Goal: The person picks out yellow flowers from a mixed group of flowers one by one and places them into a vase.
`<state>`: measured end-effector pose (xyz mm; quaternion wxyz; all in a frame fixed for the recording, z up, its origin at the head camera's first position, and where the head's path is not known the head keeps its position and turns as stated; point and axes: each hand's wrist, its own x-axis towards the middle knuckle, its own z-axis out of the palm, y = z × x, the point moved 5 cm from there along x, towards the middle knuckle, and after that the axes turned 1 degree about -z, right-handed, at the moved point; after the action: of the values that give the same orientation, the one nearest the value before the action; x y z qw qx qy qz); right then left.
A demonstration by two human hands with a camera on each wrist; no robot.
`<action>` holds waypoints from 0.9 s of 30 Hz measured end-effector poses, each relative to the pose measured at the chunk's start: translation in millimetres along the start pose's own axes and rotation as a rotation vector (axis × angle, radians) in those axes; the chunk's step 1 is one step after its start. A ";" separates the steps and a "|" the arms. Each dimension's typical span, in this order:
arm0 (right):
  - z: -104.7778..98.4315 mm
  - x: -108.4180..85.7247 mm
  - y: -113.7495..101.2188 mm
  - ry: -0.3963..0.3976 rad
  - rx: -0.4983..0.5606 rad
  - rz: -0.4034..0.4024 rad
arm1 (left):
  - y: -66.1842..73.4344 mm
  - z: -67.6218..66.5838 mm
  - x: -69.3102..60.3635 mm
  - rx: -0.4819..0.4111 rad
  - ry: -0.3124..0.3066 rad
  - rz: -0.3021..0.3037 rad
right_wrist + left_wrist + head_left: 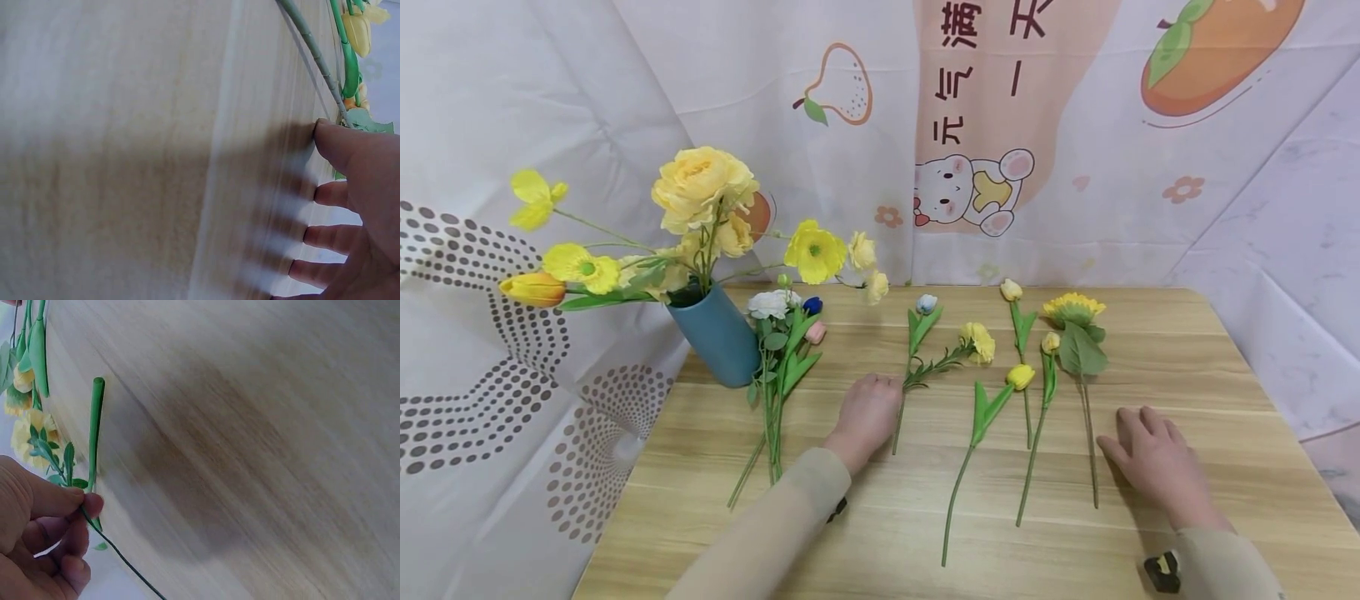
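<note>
In the head view my left hand point(868, 413) is over the middle left of the table. Its thumb and a finger pinch the thin stem of a yellow carnation point(978, 342), just below its small leaves. A pale blue tulip point(927, 304) lies right beside it, and its thicker stem point(95, 428) passes by my fingertips. My right hand point(1159, 463) rests on the table with spread fingers and holds nothing. Its thumb is near the stem of a sunflower point(1075, 309).
A blue vase point(718, 337) with yellow flowers leans at the back left. Beside it lies a bunch with white roses point(769, 305), a dark blue tulip point(812, 306) and a pink one point(816, 332). Several yellow and cream tulips point(1020, 377) lie between my hands.
</note>
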<state>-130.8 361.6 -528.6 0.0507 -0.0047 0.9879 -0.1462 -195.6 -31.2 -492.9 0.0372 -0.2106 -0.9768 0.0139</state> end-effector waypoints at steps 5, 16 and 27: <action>1.0 -0.7 -0.6 0.018 0.003 -0.009 | -6.9 -0.1 -1.0 -0.056 -0.005 -0.054; 5.4 -3.2 -1.2 0.063 -0.009 -0.019 | -21.2 -19.6 -7.2 -0.057 0.078 -0.068; 5.7 -5.2 -4.5 0.104 -0.027 -0.043 | -41.9 -61.9 -21.3 0.028 0.256 0.007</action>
<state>-125.1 355.8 -532.2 -0.0039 -0.0192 0.9908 -0.1342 -188.6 -77.5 -430.9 0.1646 -0.2137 -0.9629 0.0009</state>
